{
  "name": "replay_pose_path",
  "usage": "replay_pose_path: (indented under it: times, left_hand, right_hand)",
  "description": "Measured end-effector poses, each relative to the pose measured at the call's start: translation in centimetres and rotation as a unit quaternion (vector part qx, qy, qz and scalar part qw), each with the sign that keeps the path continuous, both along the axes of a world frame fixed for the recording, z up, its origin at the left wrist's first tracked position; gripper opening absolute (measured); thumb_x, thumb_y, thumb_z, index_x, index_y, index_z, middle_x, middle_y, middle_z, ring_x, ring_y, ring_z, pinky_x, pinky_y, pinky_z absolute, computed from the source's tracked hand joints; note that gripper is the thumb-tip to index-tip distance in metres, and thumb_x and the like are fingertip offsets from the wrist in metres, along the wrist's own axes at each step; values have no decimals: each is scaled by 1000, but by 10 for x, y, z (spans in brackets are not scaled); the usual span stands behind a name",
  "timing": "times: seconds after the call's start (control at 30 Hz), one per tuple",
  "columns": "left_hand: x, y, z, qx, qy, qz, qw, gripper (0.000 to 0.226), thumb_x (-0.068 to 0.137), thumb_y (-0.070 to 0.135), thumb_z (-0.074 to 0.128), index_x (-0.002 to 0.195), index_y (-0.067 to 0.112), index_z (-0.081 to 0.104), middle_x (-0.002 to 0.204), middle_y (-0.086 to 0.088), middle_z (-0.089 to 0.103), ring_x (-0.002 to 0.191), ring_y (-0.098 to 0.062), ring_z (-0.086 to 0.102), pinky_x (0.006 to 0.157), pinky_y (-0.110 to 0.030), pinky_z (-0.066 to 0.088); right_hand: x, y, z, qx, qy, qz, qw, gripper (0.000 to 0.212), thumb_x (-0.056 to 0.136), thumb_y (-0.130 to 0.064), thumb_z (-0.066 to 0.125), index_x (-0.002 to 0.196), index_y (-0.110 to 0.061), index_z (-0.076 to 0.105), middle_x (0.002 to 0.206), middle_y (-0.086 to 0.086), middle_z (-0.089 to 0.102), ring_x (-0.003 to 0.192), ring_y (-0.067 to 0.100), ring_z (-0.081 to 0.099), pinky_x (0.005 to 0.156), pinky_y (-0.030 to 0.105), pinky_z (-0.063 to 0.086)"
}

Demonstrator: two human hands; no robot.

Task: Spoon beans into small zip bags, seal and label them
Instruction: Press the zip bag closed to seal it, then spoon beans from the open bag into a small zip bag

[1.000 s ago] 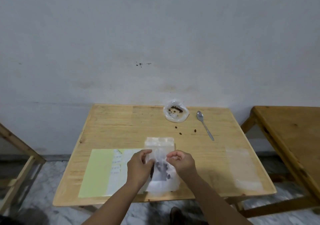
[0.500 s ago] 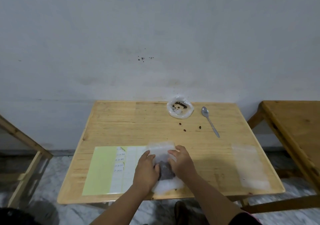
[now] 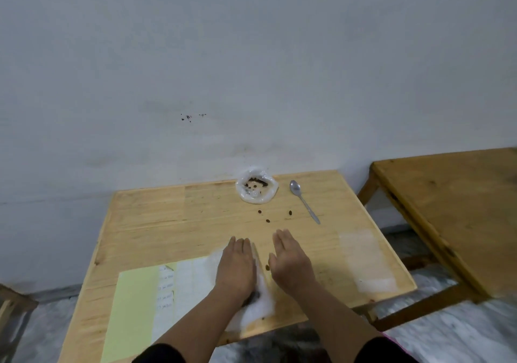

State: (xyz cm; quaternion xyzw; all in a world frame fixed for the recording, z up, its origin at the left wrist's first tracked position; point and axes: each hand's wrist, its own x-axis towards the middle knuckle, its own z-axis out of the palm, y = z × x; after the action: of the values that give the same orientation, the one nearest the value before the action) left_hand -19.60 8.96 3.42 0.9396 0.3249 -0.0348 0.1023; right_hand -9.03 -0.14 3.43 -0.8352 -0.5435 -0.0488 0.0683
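A pale wooden table [image 3: 173, 223] stands against a grey plastered wall [image 3: 251, 55]. The left hand [image 3: 237, 267] presses flat, fingers together, on a clear plastic zip bag [image 3: 261, 304]; the right hand [image 3: 291, 264] lies flat beside it, fingers together.

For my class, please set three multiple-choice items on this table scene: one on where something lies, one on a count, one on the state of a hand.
1. Where does the spoon lie?
A. right of the bean bag
B. on the label sheet
C. under the left hand

2. How many loose beans lie on the table between the bean bag and the hands?
A. none
B. three
C. ten

3. How is the left hand?
A. curled round the spoon
B. flat, pressing the zip bag
C. raised high off the table

Answers: 1 A, the spoon lies on bare wood to the right of the bean bag. 2 B, three dark beans show there. 3 B, its fingers are straight and the zip bag lies under it.
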Motion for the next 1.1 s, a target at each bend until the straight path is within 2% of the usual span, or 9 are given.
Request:
replay_pose_path:
  times: [0.1,0.27,0.37,0.43,0.5,0.7,0.8,0.93,1.1]
  left_hand:
    - [33,-4,10,24,-29,-36,999,53,100,20,30,148,2,14,154,-14,22,145,-27,11,120,-33,4]
    - [100,-24,18,36,-68,-88,993,52,99,17,28,147,1,13,153,-13,23,145,-27,11,119,-35,8]
    - [138,-45,14,40,-80,-124,988,52,98,14,31,146,0,16,151,-14,26,144,-29,13,119,-36,9]
    - [159,-60,6,42,-85,-152,984,53,97,14,33,146,0,18,150,-14,29,144,-29,16,119,-35,11]
    - [177,-73,-3,26,-90,-158,983,53,97,16,36,146,2,21,149,-12,31,143,-27,19,119,-33,12]
    - [220,-99,-34,-6,-14,-163,986,53,98,18,31,147,4,15,154,-14,19,145,-27,10,119,-35,11]
    - [228,-108,-53,-15,-14,-148,989,53,99,20,30,148,3,16,155,-13,20,146,-26,9,119,-34,8]
    - [238,-116,-68,10,43,-171,984,56,102,28,19,147,-3,10,156,-20,14,145,-31,8,119,-38,8]
    - [254,-117,-73,6,54,-146,988,62,102,37,20,148,-2,4,156,-22,7,145,-30,7,119,-37,9]
  right_hand:
    - [25,-13,16,0,-30,-40,999,50,52,-14,83,96,8,71,97,21,71,94,30,70,73,37,59]
    - [81,-48,29,7,-34,-103,994,42,71,-12,68,106,11,66,107,25,67,104,34,65,85,39,56]
    - [114,-74,26,11,32,-156,987,54,89,-20,53,135,6,40,141,23,43,135,32,38,112,38,32]
    - [136,-92,19,-8,59,-185,981,57,96,-27,37,145,-1,23,153,15,25,144,24,19,117,32,15]
    - [156,-109,10,-26,71,-208,975,57,98,-30,32,147,-4,17,156,12,18,145,21,13,117,32,13]
    - [195,-143,-23,-50,98,-224,968,57,96,-31,34,146,-5,20,154,13,23,144,22,17,116,32,17]
    - [204,-152,-46,-84,117,-200,969,58,97,-31,32,146,-4,18,155,14,20,145,23,15,118,34,14]
    - [209,-161,-71,-154,143,-161,964,56,100,-31,24,147,-3,14,157,14,15,146,23,9,120,37,7]
    - [211,-164,-78,-79,183,-188,962,60,97,-34,34,148,-9,14,156,8,18,144,18,17,116,31,13]
